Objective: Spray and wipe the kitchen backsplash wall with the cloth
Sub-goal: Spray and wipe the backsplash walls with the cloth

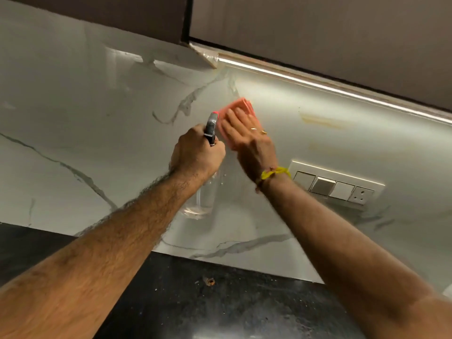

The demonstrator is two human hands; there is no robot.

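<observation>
Right hand [247, 140] flat on pink cloth [238, 107], left hand [198, 152] gripping clear spray bottle [204, 192]; could wet white switch panel [335, 183].

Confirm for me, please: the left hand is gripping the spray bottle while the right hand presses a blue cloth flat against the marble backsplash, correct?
Not quite: the cloth is pink, not blue, as the head view shows. The rest holds: the left hand grips the spray bottle while the right hand presses the cloth flat against the marble backsplash.
</observation>
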